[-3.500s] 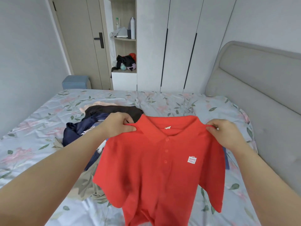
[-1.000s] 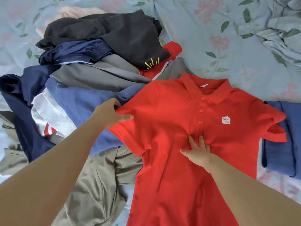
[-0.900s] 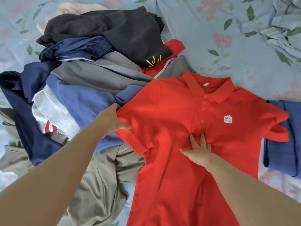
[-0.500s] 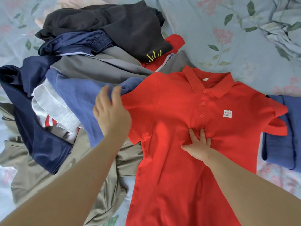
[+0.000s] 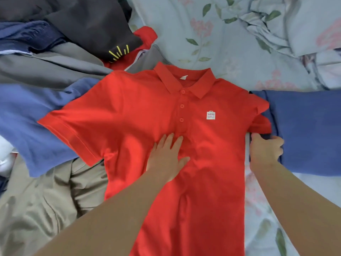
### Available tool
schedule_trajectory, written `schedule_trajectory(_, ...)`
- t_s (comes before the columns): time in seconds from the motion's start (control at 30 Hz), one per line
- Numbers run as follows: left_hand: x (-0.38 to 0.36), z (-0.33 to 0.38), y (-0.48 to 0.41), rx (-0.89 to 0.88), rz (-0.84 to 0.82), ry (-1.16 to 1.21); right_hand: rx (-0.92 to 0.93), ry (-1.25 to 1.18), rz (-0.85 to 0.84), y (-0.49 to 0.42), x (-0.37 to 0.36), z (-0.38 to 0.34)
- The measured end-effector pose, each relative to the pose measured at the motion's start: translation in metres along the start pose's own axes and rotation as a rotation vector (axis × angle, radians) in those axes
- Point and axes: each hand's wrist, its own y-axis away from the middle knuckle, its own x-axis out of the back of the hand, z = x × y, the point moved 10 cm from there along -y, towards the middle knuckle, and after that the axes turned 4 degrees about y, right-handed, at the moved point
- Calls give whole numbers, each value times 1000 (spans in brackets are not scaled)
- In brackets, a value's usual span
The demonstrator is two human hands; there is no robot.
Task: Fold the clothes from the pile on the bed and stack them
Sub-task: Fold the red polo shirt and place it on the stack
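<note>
Sheet (image 5: 212, 43): pale blue, printed with pink flowers and green leaves; lies flat, showing from 12 to 1 o'clock and again in a strip at 5 o'clock.
Quilt (image 5: 295, 24): same floral print, crumpled in deep folds, at 1 to 2 o'clock.

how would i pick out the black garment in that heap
Start at the red polo shirt spread on the bed. Up-left of its collar, atop the heap, lies the black garment. Alone among its grey and blue neighbours, it bears yellow rays.
</note>
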Motion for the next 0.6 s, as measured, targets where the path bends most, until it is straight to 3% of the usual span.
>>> schedule_trajectory(0.1,-9,-3,-7,21,-15,-69,-134,-335,-143,-31,-24,9)
schedule_trajectory(0.17,-10,-3,-9,27,-25,-51,-30,-411,-156,-36,-28,-10)
schedule_trajectory(0.33,-8,-5,-11,40,-37,-15,674,203,-122,6,-49,-95)
schedule_trajectory(0.43,-8,-5,-11,40,-36,6,957,550,-323,41,-93,-102)
schedule_trajectory(0.53,-7,-5,-10,35,-28,17,1000,495,-467,52,-109,-96)
schedule_trajectory(0.6,-8,-6,-10,33,-22,18,976,317,-447,51,-102,-99)
